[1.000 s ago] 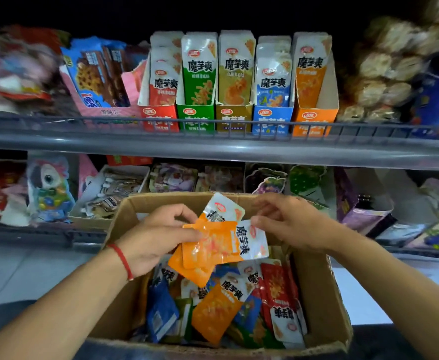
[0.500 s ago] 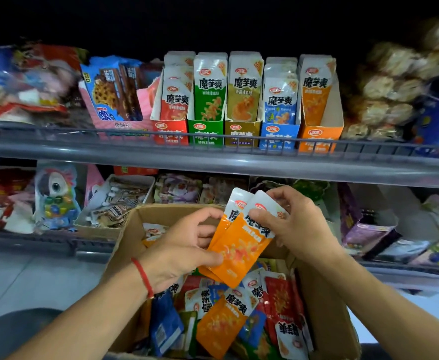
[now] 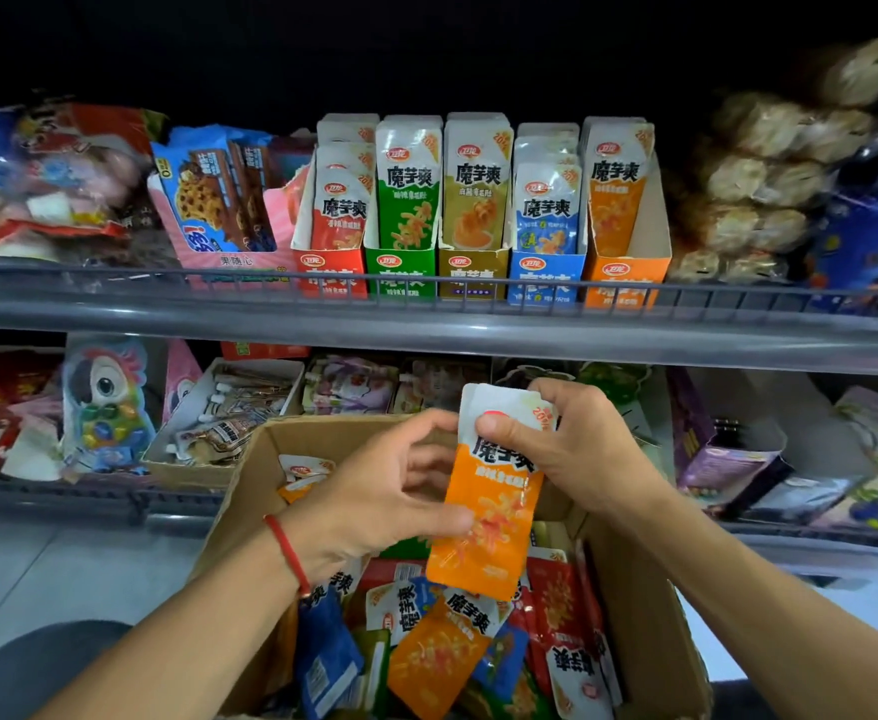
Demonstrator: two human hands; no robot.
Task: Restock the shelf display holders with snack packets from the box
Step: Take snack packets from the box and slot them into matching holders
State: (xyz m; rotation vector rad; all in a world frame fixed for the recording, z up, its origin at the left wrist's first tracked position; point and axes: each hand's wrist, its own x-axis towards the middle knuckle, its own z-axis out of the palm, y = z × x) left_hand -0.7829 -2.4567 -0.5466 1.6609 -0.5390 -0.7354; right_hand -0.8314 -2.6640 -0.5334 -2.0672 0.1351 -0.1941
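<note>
Two hands were curled round a small stack of orange snack packets [image 3: 488,506]: the right hand [image 3: 566,449] pinched the white top edge, thumb in front, and the left hand [image 3: 374,491] gripped the lower side, probably so that the edges were squared. The stack was held upright above the open cardboard box [image 3: 650,631], where mixed packets lay loose. On the upper shelf [image 3: 426,324], the orange display holder [image 3: 626,262] was only partly filled, presumably the intended slot.

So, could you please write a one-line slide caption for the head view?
Both hands, left and right, hold orange snack packets above the cardboard box, below the orange shelf holder.
</note>
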